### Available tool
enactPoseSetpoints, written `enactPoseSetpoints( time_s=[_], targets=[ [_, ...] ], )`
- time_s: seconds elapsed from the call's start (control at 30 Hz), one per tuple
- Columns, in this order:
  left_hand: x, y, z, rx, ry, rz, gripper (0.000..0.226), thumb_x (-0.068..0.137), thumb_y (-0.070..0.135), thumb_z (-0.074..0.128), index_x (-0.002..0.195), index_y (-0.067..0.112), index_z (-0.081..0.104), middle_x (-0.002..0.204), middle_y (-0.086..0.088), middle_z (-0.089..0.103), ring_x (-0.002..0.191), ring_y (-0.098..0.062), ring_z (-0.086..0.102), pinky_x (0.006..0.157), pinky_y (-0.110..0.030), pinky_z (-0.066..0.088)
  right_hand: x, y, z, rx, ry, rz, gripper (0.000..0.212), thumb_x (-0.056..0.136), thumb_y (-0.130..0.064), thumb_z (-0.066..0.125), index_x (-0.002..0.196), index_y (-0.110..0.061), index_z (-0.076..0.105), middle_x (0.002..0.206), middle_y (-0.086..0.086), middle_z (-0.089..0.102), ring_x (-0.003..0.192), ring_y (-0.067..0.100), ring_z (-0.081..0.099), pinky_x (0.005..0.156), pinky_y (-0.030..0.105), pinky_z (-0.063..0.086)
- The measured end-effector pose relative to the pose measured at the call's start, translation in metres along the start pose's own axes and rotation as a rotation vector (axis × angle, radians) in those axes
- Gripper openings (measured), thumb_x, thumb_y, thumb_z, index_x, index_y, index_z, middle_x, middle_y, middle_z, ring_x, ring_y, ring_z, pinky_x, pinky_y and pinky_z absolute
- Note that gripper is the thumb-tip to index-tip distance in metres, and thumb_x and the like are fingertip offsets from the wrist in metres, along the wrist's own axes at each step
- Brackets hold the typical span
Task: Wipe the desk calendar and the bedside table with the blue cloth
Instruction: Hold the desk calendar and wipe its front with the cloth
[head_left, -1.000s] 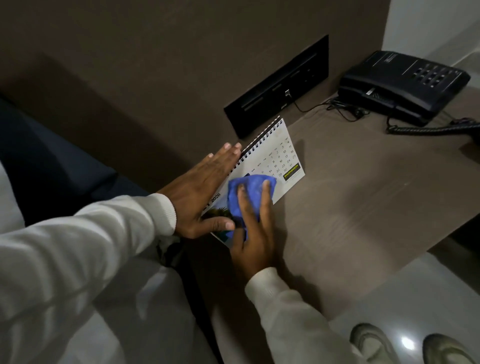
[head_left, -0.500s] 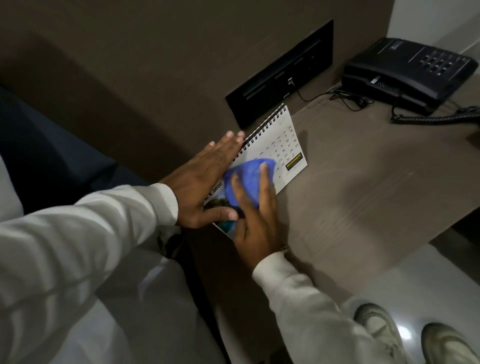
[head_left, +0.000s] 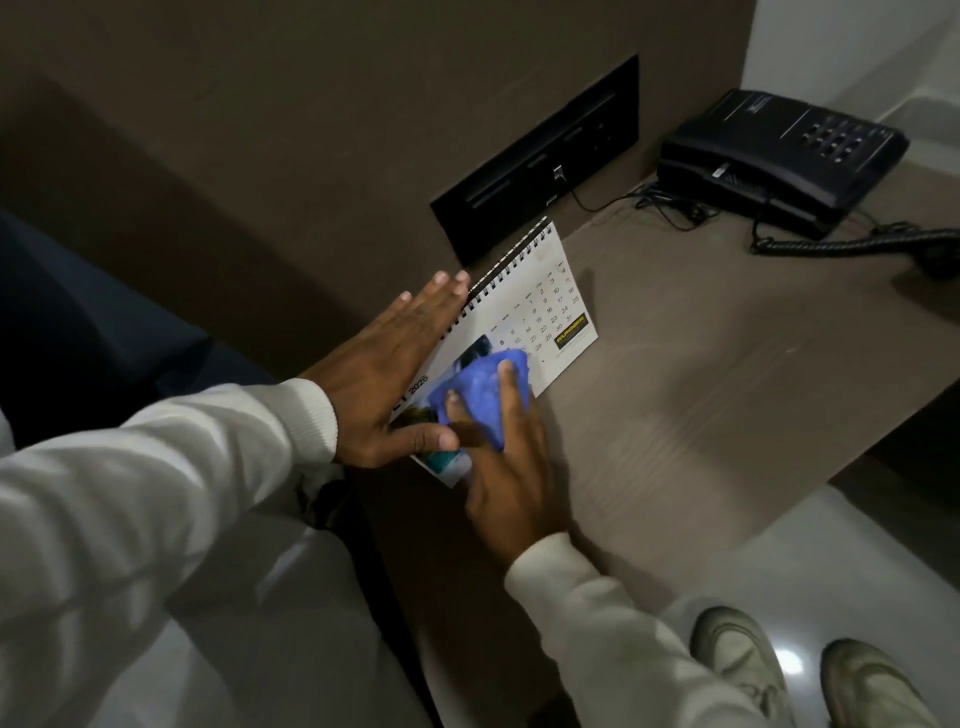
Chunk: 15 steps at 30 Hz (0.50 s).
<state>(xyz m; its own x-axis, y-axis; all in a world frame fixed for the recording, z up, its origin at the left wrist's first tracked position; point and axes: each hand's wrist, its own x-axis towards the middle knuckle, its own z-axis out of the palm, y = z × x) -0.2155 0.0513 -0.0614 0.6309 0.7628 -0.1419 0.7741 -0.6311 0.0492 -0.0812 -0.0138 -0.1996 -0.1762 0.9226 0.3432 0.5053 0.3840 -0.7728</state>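
A: What is on the left?

B: A white sleeve (head_left: 156, 467) leads to the left hand (head_left: 384, 374); it lies flat and open, fingers straight along the spiral-bound edge of the desk calendar (head_left: 540, 306), thumb pressed on the printed page; it steadies the calendar rather than gripping it.

A: And the calendar itself?

B: It stands on the near left part of the brown table (head_left: 701, 395), its date grid facing up and to the right; a photo fills the lower left of the page.

A: Where is the cloth?

B: The blue cloth (head_left: 480, 392) is bunched on the lower half of the page, over the photo; the right hand (head_left: 511, 467) presses it down with spread fingers, holding the cloth against the paper.

A: Further right?

B: A black wall panel (head_left: 540, 161) sits behind the calendar, with a thin cable running from it; a black telephone (head_left: 779, 156) rests at the far right corner, its coiled cord (head_left: 852, 244) trailing off the frame; two pale shoes (head_left: 800, 675) show on the glossy floor (head_left: 675, 545) below.
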Motion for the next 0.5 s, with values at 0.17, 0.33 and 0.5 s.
enactPoseSetpoints(
  time_s=[0.17, 0.33, 0.5],
  targets=[
    [0.001, -0.001, 0.001, 0.077, -0.006, 0.018, 0.111, 0.077, 0.073, 0.044, 0.150, 0.006, -0.006, 0.163, -0.013, -0.004, 0.150, -0.023, -0.008, 0.122, -0.048, 0.010, 0.052, 0.013, -0.030, 0.127, 0.330, 0.197, 0.078, 0.085, 0.007, 0.049, 0.146, -0.035, 0.025, 0.162, 0.012, 0.005, 0.145, 0.030, 0.011, 0.110, 0.040, 0.028],
    [0.001, 0.000, -0.002, 0.074, -0.023, 0.003, 0.112, 0.076, 0.072, 0.047, 0.150, 0.005, -0.004, 0.162, -0.013, -0.004, 0.150, -0.022, -0.009, 0.122, -0.049, 0.010, 0.085, 0.020, -0.036, 0.084, 0.256, 0.176, 0.080, 0.088, -0.002, 0.051, 0.147, -0.039, 0.013, 0.162, 0.004, -0.001, 0.145, 0.036, 0.021, 0.103, 0.052, 0.046],
    [0.001, 0.002, -0.003, 0.073, -0.017, 0.004, 0.111, 0.076, 0.073, 0.043, 0.150, 0.005, -0.004, 0.162, -0.012, -0.004, 0.150, -0.023, -0.008, 0.123, -0.046, 0.008, 0.041, 0.013, -0.011, 0.206, 0.320, 0.367, 0.068, 0.092, -0.003, 0.048, 0.147, -0.032, 0.023, 0.163, 0.005, 0.004, 0.146, 0.019, 0.006, 0.114, 0.029, 0.031]
  ],
)
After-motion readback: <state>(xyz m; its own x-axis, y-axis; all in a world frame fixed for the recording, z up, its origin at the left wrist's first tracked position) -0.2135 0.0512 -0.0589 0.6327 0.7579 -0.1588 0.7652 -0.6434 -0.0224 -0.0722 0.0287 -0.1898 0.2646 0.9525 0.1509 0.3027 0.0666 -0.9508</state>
